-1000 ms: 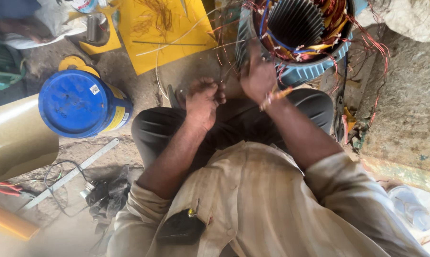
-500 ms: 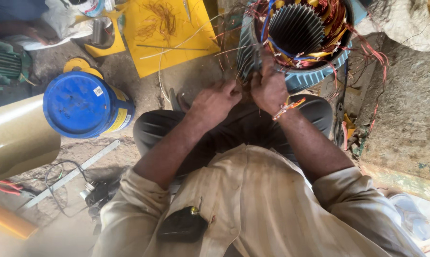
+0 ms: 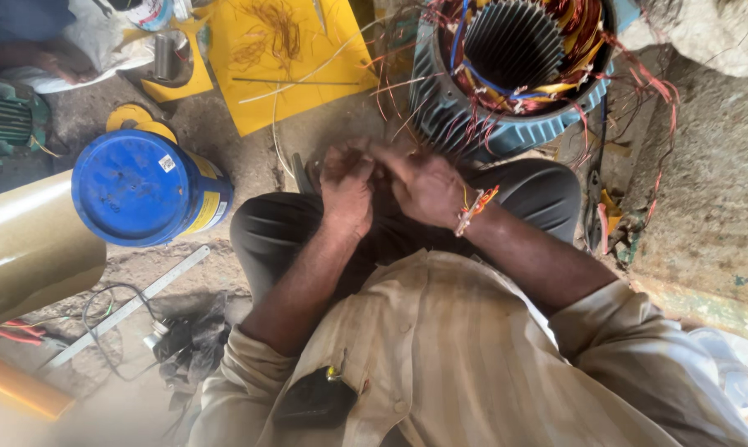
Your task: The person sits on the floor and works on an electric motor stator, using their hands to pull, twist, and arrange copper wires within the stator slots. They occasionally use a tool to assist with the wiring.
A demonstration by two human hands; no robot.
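Note:
I sit with both hands drawn together over my lap, just in front of a blue motor stator [image 3: 451,112] with a finned core and copper windings. My left hand [image 3: 347,189] is curled into a loose fist. Beside it, my right hand [image 3: 425,187], with a coloured thread band at the wrist, touches it with pinched fingers. Thin copper wires [image 3: 397,93] trail from the stator toward my fingers, and both hands appear to pinch a strand, though the motion blurs it.
A blue-lidded canister [image 3: 134,189] lies left of my knee, beside a large beige cylinder [image 3: 22,248]. A yellow sheet [image 3: 295,79] with wire scraps lies ahead. A metal ruler [image 3: 130,306], red-handled pliers [image 3: 14,333] and a green motor [image 3: 6,120] sit left; a concrete ledge [image 3: 713,199] rises right.
Both hands have come down and back from the stator's rim toward my lap, closing together; the view has shifted slightly.

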